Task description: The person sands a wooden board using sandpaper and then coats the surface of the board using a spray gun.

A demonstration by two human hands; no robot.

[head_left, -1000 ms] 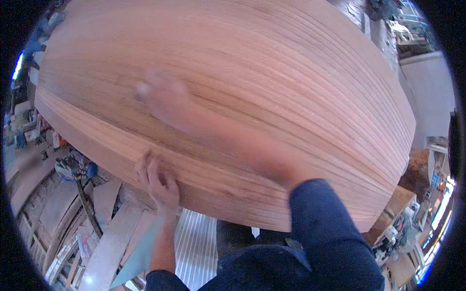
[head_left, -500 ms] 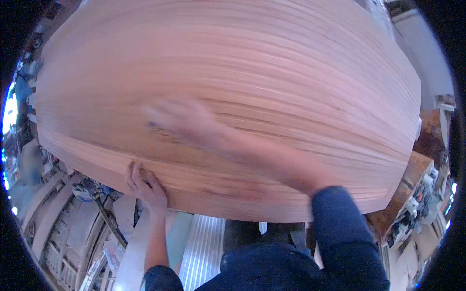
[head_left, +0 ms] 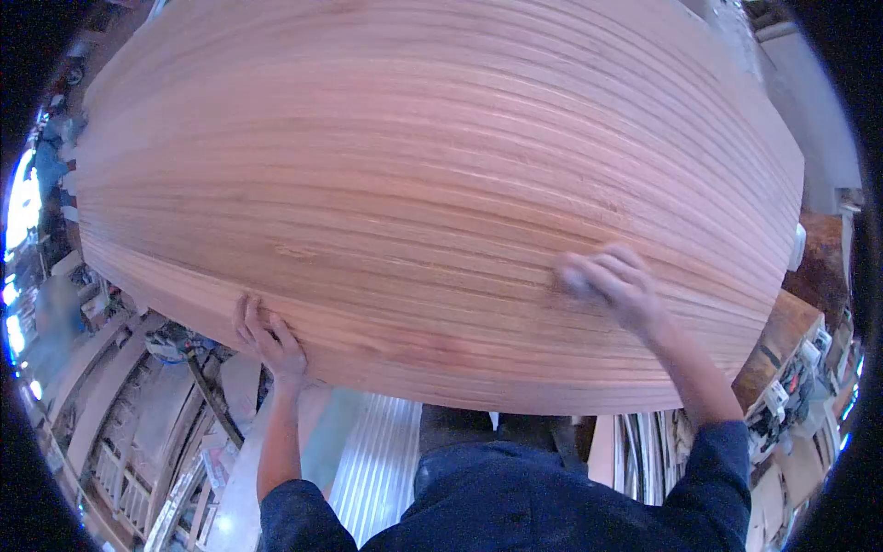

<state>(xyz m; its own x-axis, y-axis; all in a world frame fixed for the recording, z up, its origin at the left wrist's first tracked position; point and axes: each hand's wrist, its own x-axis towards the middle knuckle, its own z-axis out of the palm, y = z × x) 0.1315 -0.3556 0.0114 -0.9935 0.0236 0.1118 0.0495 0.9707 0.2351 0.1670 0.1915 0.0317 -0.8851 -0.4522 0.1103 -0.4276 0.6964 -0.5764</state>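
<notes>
A broad wooden board [head_left: 414, 202] with streaked, light reddish-brown grain fills most of the view in front of my body. My left hand [head_left: 271, 340] rests on its near edge at the left, fingers slightly bent and a little apart, holding nothing. Over the right part of the board is my right hand [head_left: 612, 287], its fingers curled together against the surface. A greyish patch shows at those fingertips, but motion blur hides what it is. Pale scuffed marks [head_left: 296, 250] show on the wood to the left of the middle.
Below left are curved wooden pieces [head_left: 106, 396] and slatted frames. A corrugated sheet [head_left: 375, 460] lies by my legs. At the right stands a brown wooden box [head_left: 782, 336] beside a pile of small tools and parts [head_left: 791, 391]. A pale panel [head_left: 809, 101] rises at the upper right.
My right hand has swept across the board from left of the middle to the right side. My left hand stays at the near edge.
</notes>
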